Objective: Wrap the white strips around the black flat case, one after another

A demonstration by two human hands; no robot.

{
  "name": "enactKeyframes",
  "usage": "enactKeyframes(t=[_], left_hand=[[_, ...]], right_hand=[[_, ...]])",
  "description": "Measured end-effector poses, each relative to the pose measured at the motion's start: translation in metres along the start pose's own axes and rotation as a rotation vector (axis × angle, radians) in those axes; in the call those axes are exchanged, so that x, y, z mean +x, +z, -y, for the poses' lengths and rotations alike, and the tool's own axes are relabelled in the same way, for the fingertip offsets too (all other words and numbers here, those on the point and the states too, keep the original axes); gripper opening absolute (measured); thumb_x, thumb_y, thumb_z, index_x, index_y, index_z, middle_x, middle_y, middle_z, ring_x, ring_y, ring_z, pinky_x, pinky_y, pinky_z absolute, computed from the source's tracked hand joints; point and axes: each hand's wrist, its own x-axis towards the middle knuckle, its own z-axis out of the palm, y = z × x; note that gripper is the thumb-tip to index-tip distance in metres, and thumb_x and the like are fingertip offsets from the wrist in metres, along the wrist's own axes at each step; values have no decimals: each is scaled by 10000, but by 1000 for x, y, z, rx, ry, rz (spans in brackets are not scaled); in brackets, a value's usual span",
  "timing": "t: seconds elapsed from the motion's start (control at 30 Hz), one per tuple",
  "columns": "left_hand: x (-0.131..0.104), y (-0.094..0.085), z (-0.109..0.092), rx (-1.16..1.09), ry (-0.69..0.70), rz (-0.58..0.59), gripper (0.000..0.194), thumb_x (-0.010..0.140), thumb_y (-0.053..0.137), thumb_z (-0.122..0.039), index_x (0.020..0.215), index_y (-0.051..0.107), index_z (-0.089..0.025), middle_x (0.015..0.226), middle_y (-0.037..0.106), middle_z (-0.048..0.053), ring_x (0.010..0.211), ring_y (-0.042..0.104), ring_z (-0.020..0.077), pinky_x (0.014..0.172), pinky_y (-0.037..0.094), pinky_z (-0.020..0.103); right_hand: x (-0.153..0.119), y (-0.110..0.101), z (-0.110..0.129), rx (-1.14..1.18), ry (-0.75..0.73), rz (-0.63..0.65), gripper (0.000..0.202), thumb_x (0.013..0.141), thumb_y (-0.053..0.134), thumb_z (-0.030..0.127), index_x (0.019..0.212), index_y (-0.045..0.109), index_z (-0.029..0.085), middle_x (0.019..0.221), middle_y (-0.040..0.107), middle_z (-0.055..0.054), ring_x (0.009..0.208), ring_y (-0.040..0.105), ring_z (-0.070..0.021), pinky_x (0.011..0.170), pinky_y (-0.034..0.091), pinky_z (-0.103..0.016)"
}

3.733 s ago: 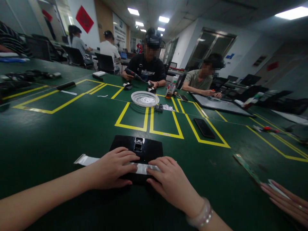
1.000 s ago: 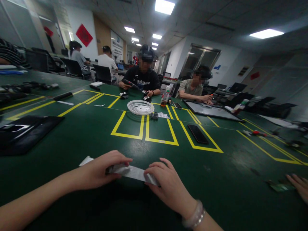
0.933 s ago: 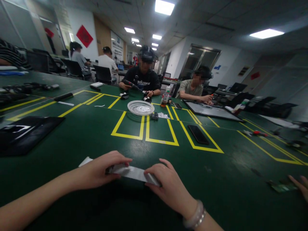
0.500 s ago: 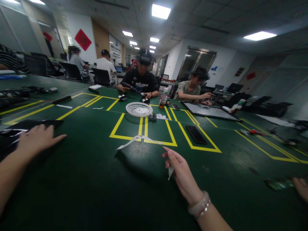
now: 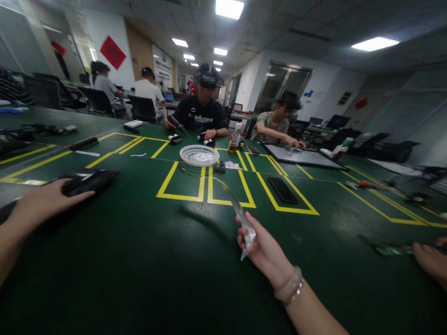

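My right hand [image 5: 258,246], with a bracelet at the wrist, pinches a thin translucent strip [image 5: 240,211] above the green table [image 5: 167,298]. The strip's far end curves up and away to the left, blurred. At the left, my left hand [image 5: 45,200] has its fingers round a flat, shiny black item [image 5: 92,182], which is lifted at its right end. The rest of that item is hidden behind the hand and forearm.
A white slotted basket [image 5: 199,155], a small dark part [image 5: 220,167], a phone [image 5: 282,190] and a bottle [image 5: 234,141] stand among yellow tape outlines. Two people work across the table. Another person's hand [image 5: 431,261] holds a green board [image 5: 391,250] at right.
The black item at left has been raised by my left hand. The strip in my right hand has swung from lying leftward to pointing up and away. The view has shifted slightly.
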Motion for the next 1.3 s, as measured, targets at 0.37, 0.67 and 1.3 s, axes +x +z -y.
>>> enactKeyframes(t=[0.37, 0.67, 1.3], left_hand=[[-39, 45, -219, -128, 501, 295, 858, 725, 690, -661, 1469, 427, -323, 1484, 481, 90, 1374, 443, 335, 1201, 193, 628], [-56, 62, -240, -138, 726, 296, 934, 733, 686, -673, 1514, 363, -278, 1515, 428, 135, 1372, 442, 349, 1140, 349, 583], [-56, 56, -243, -112, 966, 157, 267, 946, 510, -238, 1197, 604, -245, 1133, 696, 35, 943, 644, 184, 828, 478, 356]], right_hand=[[0, 1, 8, 121, -140, -15, 315, 719, 851, 308, 988, 703, 241, 949, 690, 29, 595, 583, -51, 582, 530, -188], [-9, 7, -1, -227, -348, 38, 403, 722, 834, 399, 1072, 711, 243, 1016, 693, -18, 721, 592, -106, 689, 534, -246], [-30, 17, -18, -1708, -713, 584, 235, 890, 678, 237, 1095, 711, 347, 1104, 669, 18, 986, 586, -179, 891, 394, -361]])
